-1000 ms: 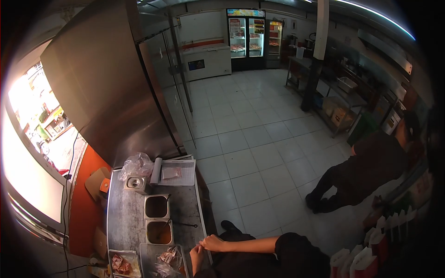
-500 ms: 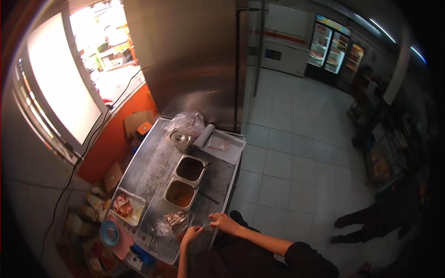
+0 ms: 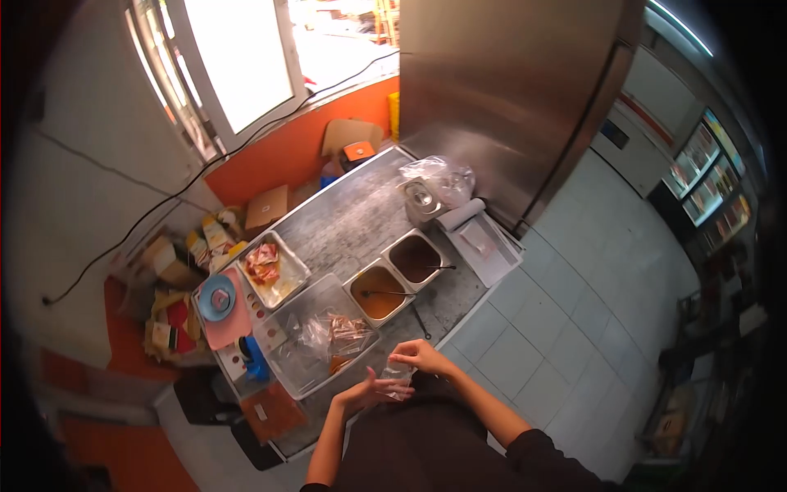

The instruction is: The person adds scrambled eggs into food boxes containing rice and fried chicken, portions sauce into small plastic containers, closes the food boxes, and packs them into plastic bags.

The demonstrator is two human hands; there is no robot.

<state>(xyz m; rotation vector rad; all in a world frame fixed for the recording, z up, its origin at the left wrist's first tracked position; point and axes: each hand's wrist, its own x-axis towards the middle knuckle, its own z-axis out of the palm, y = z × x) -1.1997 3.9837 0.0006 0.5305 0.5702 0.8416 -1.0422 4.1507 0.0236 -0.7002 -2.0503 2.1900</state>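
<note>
A small clear plastic bag (image 3: 398,373) is between my hands, above the table's front edge. My right hand (image 3: 422,357) pinches its upper part. Under its lower part my left hand (image 3: 366,394) has its fingers stretched out and its thumb apart, touching the plastic. Just beyond lies a clear shallow tray (image 3: 283,361) with crumpled clear bags (image 3: 316,334) and reddish-brown packets (image 3: 348,330). To its right, two steel pans stand side by side, one with orange-brown sauce (image 3: 379,303), the other with dark sauce (image 3: 416,261). Each has a utensil handle across its rim.
A steel tray (image 3: 293,271) with red-and-white pieces, a blue round dish (image 3: 217,297) and a blue tool (image 3: 254,358) sit on the left. At the back right are a lidded steel container (image 3: 421,202) and a white tray (image 3: 492,256). A tall steel cabinet (image 3: 508,90) stands behind.
My view has swung left, so the table appears further right. My left hand's fingers have opened out against the bag. More of the bag shows between my hands.
</note>
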